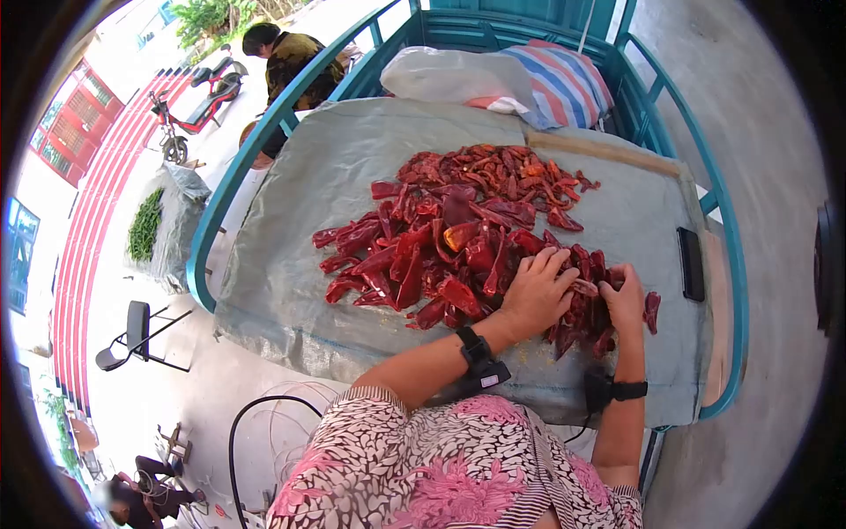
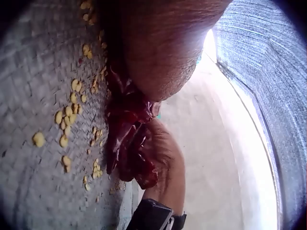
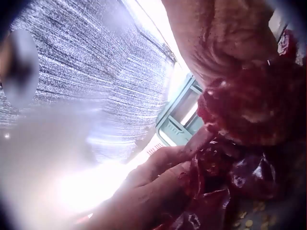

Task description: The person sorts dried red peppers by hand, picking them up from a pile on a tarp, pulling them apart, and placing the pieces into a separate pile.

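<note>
A heap of large, glossy dried red chili peppers (image 1: 405, 251) lies on the grey woven sheet (image 1: 291, 291). My left hand (image 1: 538, 295) is at the heap's right end, its fingers bent around chili peppers. Close beside it, my right hand (image 1: 627, 304) curls its fingers and thumb over more chili peppers (image 1: 573, 331). In the left wrist view, red chili peppers (image 2: 127, 129) fill the space between the two hands. The right wrist view has both hands meeting at a dark red clump (image 3: 249, 110); parts of the fingers are hidden behind it.
Smaller, shrivelled chilies (image 1: 502, 167) lie behind the heap. A black phone (image 1: 691, 264) rests at the right, inside the teal cart rail (image 1: 723, 203). Pale seeds (image 2: 67, 117) dot the sheet. Bags (image 1: 555, 84) lie at the back, and a person (image 1: 300, 66) is beyond the left rail.
</note>
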`<state>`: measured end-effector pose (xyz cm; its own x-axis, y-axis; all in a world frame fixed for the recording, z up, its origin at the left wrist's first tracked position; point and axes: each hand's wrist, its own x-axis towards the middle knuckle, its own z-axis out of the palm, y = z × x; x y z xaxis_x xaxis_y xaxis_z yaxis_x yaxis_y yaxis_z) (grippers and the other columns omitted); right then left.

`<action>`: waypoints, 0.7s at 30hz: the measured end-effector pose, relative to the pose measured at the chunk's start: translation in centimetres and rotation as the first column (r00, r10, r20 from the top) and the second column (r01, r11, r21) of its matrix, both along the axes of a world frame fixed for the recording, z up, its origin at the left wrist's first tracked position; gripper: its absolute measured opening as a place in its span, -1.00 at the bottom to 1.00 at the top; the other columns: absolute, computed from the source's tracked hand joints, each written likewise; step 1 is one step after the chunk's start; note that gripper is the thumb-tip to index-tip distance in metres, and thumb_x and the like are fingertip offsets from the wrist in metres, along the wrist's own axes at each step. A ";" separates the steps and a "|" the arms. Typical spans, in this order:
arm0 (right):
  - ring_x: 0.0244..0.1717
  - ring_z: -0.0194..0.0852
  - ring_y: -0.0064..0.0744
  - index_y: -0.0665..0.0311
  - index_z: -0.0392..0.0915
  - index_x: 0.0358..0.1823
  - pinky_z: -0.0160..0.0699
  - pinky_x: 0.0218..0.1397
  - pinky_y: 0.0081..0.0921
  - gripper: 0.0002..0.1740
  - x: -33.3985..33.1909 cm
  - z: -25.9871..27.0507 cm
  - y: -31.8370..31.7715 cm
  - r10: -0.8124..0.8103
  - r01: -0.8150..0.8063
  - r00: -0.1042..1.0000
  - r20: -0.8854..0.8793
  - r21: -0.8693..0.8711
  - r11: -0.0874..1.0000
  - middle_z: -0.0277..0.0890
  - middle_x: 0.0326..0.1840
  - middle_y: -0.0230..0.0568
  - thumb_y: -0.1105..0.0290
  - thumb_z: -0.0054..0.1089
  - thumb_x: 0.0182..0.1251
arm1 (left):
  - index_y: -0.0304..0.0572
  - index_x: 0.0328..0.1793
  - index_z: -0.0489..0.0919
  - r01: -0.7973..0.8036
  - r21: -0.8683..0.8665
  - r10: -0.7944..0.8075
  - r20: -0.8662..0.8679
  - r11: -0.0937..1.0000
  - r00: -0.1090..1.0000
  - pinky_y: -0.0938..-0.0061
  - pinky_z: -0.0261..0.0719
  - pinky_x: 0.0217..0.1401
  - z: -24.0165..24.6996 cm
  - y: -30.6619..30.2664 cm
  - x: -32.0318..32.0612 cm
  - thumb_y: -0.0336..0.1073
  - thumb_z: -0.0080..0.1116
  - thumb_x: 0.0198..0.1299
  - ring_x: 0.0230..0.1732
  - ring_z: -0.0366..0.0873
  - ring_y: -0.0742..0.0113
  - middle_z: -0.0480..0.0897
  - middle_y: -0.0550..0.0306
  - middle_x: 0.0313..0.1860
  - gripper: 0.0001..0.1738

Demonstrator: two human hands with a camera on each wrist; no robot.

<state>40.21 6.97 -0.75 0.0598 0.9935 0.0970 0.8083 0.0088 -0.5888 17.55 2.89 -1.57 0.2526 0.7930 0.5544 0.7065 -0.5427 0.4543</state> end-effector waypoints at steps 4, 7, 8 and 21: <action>0.02 0.69 -0.02 0.31 0.60 0.13 0.59 0.17 -0.23 -0.58 -1.0 1.3 -0.4 -0.069 0.075 0.984 -0.164 0.032 0.997 0.69 0.00 -0.02 0.38 0.36 0.24 | -0.04 0.28 0.60 -0.002 -0.004 0.002 0.005 1.000 1.000 0.06 0.36 0.37 -0.1 0.1 0.1 -0.17 0.36 0.18 0.47 0.37 -0.08 0.48 -0.05 0.42 -0.49; 0.06 0.66 -0.05 0.28 0.62 0.17 0.57 0.20 -0.24 -0.59 -0.3 2.2 -0.6 -0.131 0.159 0.979 -0.153 0.191 0.969 0.66 0.07 -0.03 0.46 0.33 0.28 | -0.04 0.26 0.61 0.002 -0.002 -0.002 0.020 1.000 1.000 0.07 0.36 0.37 -0.2 0.2 0.1 -0.18 0.36 0.18 0.46 0.37 -0.08 0.48 -0.05 0.42 -0.50; 0.08 0.65 -0.07 0.26 0.62 0.19 0.57 0.21 -0.25 -0.59 0.3 2.7 -0.6 -0.130 0.155 0.984 -0.118 0.230 0.961 0.65 0.08 -0.03 0.48 0.33 0.28 | -0.04 0.26 0.60 0.002 -0.004 -0.002 0.020 1.000 1.000 0.06 0.36 0.37 -0.2 0.2 0.1 -0.19 0.36 0.18 0.46 0.37 -0.09 0.48 -0.05 0.42 -0.50; 0.05 0.61 -0.10 0.21 0.63 0.21 0.59 0.13 -0.22 -0.57 5.0 3.0 -2.2 -0.358 0.239 0.915 0.184 0.467 0.851 0.60 0.08 -0.06 0.33 0.40 0.31 | -0.01 0.20 0.64 0.016 -0.043 -0.015 0.024 0.999 1.000 0.00 0.41 0.33 0.6 0.4 -0.2 -0.23 0.39 0.13 0.43 0.42 -0.05 0.52 0.02 0.35 -0.54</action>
